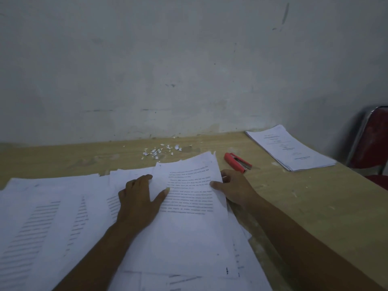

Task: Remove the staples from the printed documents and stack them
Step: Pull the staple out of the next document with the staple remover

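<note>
Pins the top sheet (189, 227) at centre with the left hand (137, 203), fingers straight and spread. Sets the thumb flat on the print and the other fingertips just past the sheet's 9 o'clock edge, on the loose pages (52, 217) fanned out toward 9. Pinches the sheet's 3 o'clock edge with the right hand (234, 190), thumb on top, remaining fingers curled beside and under the paper. Has the sheet's long axis running 6 to 12, its torn head end pointing at 12, tipped slightly toward 1. Shows paper scraps (161, 151) at 12, a red stapler (238, 162) at 1, and a neat stack (291, 148) at 2 on the table (315, 206).
</note>
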Motion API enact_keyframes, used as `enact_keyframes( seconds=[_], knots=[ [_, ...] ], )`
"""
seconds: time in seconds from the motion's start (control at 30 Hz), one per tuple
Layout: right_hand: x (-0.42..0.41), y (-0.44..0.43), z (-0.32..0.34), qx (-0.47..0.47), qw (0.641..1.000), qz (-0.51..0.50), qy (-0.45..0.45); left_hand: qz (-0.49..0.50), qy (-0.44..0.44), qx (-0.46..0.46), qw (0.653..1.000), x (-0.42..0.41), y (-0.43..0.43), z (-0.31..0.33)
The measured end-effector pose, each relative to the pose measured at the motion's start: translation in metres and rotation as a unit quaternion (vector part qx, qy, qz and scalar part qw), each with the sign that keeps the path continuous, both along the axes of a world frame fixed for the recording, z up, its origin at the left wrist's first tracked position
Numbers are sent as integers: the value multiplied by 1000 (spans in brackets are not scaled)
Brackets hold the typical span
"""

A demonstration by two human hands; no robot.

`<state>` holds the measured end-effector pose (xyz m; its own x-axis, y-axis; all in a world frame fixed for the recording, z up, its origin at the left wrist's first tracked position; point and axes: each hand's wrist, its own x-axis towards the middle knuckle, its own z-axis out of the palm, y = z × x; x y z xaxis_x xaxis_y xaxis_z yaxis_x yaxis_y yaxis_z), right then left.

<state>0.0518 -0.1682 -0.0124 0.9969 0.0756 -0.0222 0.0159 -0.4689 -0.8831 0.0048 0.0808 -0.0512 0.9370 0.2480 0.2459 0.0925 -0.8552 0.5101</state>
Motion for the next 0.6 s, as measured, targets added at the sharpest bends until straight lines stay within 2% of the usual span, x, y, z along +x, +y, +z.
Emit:
enact_keyframes(
  seconds=[0.07, 0.17, 0.27, 0.37, 0.47, 0.6],
  knots=[
    [-4, 1, -4, 67, 998, -5, -9, 4, -9, -30, 1000, 0, 1, 0],
    [-10, 4, -7, 215, 977, 8, 6, 20, -33, -84, 996, -1, -1, 3],
    [-11, 7, -7, 297, 955, 21, -6, 20, -57, -146, 987, -3, 2, 7],
    [-10, 10, 0, 334, 942, 18, -26, -11, -75, -246, 966, -10, 2, 18],
    [-9, 12, 10, 356, 933, 21, -48, -51, -130, -358, 923, -15, -1, 38],
    [-8, 10, 33, 340, 935, 49, -92, -84, -179, -403, 893, -17, -2, 64]
  ],
)
